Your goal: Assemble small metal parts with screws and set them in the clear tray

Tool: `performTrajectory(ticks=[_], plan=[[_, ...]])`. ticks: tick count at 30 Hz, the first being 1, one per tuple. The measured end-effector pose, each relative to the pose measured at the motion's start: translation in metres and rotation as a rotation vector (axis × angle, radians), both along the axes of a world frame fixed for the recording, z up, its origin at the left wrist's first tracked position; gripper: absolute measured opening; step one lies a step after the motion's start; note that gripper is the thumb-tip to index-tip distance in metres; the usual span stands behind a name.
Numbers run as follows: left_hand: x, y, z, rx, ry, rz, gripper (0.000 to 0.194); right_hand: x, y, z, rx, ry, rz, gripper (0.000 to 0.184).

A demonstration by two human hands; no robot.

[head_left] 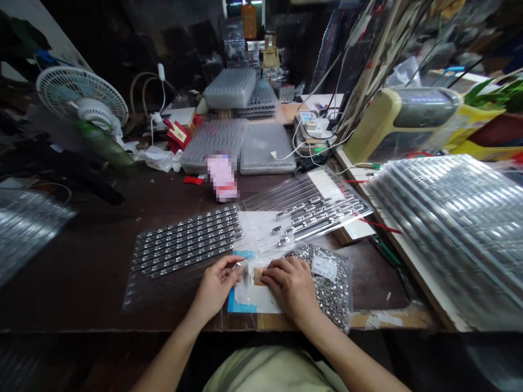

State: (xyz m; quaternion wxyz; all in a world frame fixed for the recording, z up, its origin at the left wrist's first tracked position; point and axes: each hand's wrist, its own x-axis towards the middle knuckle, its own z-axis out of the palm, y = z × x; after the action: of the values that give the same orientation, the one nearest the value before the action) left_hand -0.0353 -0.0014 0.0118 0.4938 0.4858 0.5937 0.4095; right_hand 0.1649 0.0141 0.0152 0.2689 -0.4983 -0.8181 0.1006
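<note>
Left hand [216, 286] pinches a small metal part [237, 265] narrowly above a white sheet [261, 302]; right hand [290, 286] lies curled on a tan pad [258, 276]. Part judged light, stiff, slippery (hold by edges).

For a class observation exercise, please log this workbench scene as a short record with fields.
Left hand: fingertips at a small metal part
Right hand: beside a tan pad
Next to right hand: clear bag of small metal parts
Beyond hands: clear plastic tray of metal parts in rows
Far left: desk fan
</note>
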Motion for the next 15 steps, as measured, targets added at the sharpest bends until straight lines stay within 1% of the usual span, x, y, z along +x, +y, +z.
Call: performTrajectory(ticks=[3, 7, 12, 15], plan=[[0.002, -0.004, -0.005, 0.009, 0.013, 0.01, 0.031, -0.002, -0.001, -0.003, -0.011, 0.01, -0.017, 0.01], [0.007, -0.002, -0.001, 0.144, 0.105, -0.027, 0.02, 0.001, -0.002, -0.001, -0.018, -0.037, 0.001, 0.01], [0.015, 0.002, 0.0, 0.198, 0.215, -0.023, 0.016, 0.022, 0.002, 0.006, 0.054, -0.183, -0.053, 0.025], [0.021, 0.003, -0.003, 0.243, 0.261, -0.033, 0.014, 0.036, 0.004, 0.005, 0.072, -0.262, -0.029, 0.021]])
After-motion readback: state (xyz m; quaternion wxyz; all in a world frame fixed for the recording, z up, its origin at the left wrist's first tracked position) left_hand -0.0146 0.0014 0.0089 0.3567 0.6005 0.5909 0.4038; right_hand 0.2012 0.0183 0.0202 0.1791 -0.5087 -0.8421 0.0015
